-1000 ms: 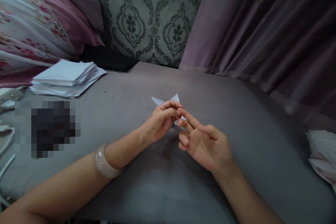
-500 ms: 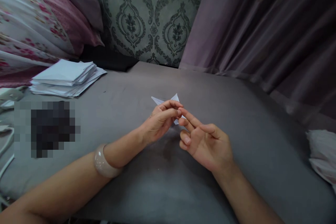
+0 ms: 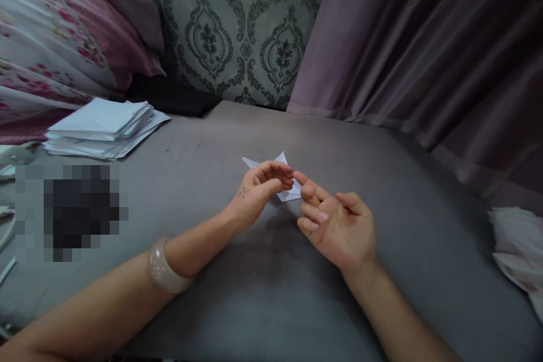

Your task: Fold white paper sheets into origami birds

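Note:
A folded white paper shape [image 3: 291,193] with pointed corners rests on the grey surface just beyond my hands. My left hand [image 3: 255,192] is in front of it and hides its middle; the fingers are gently curved, the thumb is below them, and nothing shows in the grasp. A pale bangle [image 3: 163,271] circles my left forearm. To the right, my right hand [image 3: 343,229] is turned palm up with its fingers partly bent and apart, holding nothing. Its index fingertip is close to the left fingertips and the paper's right edge.
A stack of white paper sheets [image 3: 97,121] lies at the back left, near a black cloth [image 3: 178,96]. A blurred-out dark object [image 3: 78,209] and white cables are at the left edge. Curtains [image 3: 382,39] hang behind on the right, and a whitish bundle [image 3: 515,249] is at the right edge.
My fingertips have come apart from each other, and the right hand has opened a little. More of the folded paper's right side shows. The view has shifted slightly.

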Demonstrator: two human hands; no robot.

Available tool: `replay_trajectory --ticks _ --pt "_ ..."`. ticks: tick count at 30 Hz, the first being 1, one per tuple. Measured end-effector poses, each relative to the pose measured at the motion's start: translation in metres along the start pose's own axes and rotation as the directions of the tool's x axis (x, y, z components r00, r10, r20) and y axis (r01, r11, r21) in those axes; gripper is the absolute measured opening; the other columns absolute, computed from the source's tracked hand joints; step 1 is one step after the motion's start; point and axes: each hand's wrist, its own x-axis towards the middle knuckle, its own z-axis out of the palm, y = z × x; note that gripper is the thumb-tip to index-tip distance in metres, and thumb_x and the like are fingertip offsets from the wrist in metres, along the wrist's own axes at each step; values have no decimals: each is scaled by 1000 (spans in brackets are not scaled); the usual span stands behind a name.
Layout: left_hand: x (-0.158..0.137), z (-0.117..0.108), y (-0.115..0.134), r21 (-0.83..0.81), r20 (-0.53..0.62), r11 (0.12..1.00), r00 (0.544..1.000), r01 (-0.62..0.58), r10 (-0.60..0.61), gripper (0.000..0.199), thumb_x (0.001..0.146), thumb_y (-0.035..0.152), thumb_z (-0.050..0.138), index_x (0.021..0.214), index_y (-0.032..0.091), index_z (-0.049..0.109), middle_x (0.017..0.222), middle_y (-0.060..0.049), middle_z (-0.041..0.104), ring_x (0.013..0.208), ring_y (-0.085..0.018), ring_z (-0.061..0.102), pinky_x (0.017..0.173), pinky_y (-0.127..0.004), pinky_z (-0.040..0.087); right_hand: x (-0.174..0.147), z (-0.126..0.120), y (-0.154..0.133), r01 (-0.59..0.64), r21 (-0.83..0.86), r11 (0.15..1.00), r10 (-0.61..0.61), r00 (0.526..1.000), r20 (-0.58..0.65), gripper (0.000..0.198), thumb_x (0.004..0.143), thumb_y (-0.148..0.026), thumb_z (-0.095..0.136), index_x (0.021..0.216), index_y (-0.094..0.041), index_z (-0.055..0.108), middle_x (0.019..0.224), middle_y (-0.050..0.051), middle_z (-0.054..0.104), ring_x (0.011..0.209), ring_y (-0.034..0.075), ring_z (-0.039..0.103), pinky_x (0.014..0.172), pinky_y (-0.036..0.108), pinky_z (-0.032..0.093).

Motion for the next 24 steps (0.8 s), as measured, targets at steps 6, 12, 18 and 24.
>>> replay_trajectory --ticks 6,12,18,24 --pt "-5 2 7 408 -49 884 962 -227 269 24 68 7 52 86 18 63 84 -1 61 78 -14 55 74 -29 44 0 -2 -1 18 -91 996 -19 1000 -9 51 78 -38 41 121 -19 60 99 6 61 58 13 37 58 29 37" --pt "-7 -3 12 823 172 435 890 -365 422 13 78 16 56 88 21 63 89 -4 64 91 -22 54 91 -40 33 0 -3 -1 16 -7 1000 -16 1000 1 50 78 -37 41 120 -18 61 94 5 60 58 13 36 57 28 39" --pt "-5 -12 -2 909 362 97 885 -404 293 20 80 36 63 93 21 64 92 -9 67 95 -29 53 95 -46 25 -1 -4 -2 30 -25 999 -30 1000 5 50 78 -36 41 120 -17 61 93 5 61 58 12 36 58 28 39" --pt "-3 -18 -8 933 360 -51 909 -357 210 15 82 34 60 88 21 62 83 -8 67 89 -29 55 93 -48 26 0 -3 -3 28 -86 996 -27 1000 7 52 78 -39 41 120 -16 61 95 6 59 57 12 35 58 28 39"
